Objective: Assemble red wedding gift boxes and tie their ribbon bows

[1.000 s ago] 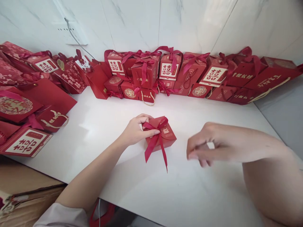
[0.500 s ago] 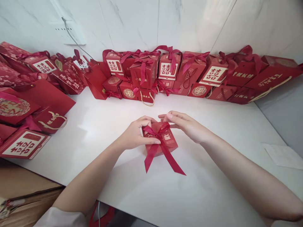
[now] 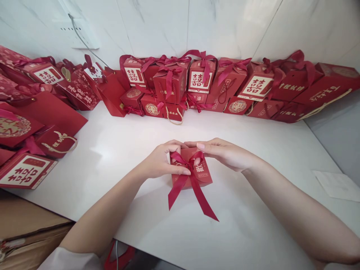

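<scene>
A small red gift box with gold print lies in the middle of the white table, a dark pink ribbon tied in a bow on top. My left hand grips the box from the left, its thumb pressed beside the bow's knot and its fingers over the far side. At the bow's right loop, my right hand has closed its thumb and fingers on the ribbon, and one fingertip shows through the loop. Two ribbon tails hang over the box's near edge. The far fingers are partly hidden.
Stacked red boxes with bows line the wall. More red bags and boxes crowd the left side. White paper lies at the right. A cardboard box stands below the table's left edge. A cable hangs from a wall socket.
My right hand has come down and left onto the bow's right loop, from fingers spread above the box. My left hand keeps its grip; the ribbon tails have shifted slightly nearer.
</scene>
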A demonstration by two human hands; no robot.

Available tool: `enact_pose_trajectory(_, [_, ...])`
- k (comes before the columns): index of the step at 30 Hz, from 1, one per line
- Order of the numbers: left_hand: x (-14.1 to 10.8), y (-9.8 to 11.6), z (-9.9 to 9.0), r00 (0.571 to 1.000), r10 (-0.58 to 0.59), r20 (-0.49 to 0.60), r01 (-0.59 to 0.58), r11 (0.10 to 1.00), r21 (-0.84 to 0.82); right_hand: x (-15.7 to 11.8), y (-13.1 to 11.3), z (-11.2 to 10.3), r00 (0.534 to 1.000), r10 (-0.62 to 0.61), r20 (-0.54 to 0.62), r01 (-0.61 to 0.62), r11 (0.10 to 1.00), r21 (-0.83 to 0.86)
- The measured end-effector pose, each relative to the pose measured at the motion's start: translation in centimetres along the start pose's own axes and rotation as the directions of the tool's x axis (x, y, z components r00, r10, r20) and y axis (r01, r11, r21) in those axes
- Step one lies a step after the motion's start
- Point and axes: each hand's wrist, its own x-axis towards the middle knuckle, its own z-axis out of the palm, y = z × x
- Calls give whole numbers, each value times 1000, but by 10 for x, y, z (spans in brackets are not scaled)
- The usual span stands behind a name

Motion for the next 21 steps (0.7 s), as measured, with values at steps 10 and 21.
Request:
enact_pose_trajectory(10, [0, -1, 7, 991, -32, -129, 29, 999, -22, -1, 4, 3, 993, -118, -13, 112, 965, -236])
enact_pose_trajectory(21, [1, -1, 6, 996, -87, -31, 85, 995, -45, 1, 9, 5, 970, -235, -67, 199, 919, -340])
